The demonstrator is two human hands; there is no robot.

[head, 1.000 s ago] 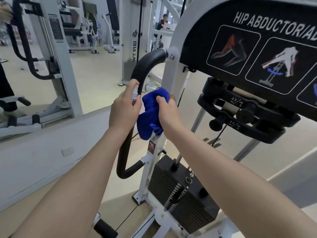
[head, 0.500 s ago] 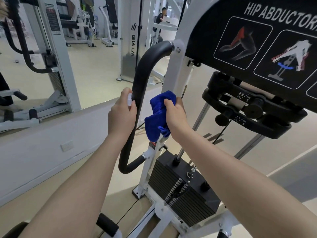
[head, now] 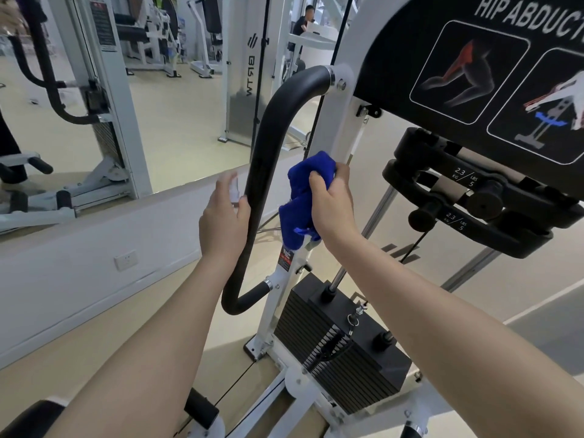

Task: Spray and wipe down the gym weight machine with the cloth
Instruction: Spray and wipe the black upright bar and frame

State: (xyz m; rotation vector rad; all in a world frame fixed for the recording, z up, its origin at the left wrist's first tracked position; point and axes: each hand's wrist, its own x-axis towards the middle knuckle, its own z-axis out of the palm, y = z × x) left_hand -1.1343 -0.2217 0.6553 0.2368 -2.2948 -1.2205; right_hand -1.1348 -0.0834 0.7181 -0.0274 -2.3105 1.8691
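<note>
Right hand [head: 331, 207]: gripping the bunched blue microfibre cloth [head: 303, 197], pressing it against the white steel upright [head: 339, 134] ahead. Cloth is looking soft, light, best held bunched. Left hand [head: 224, 219]: curling round a small white spray bottle [head: 234, 188], just left of the black padded curved handle [head: 268, 147].

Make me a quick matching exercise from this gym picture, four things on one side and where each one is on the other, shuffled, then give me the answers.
Things:
1. blue cloth
2. spray bottle
3. weight stack
4. black curved handle

Places:
A. low on the machine, below the right forearm
B. gripped in the left hand
C. running up between the two hands
D. bunched in the right hand against the white upright

Pairs: 1-D, 2-B, 3-A, 4-C
</note>
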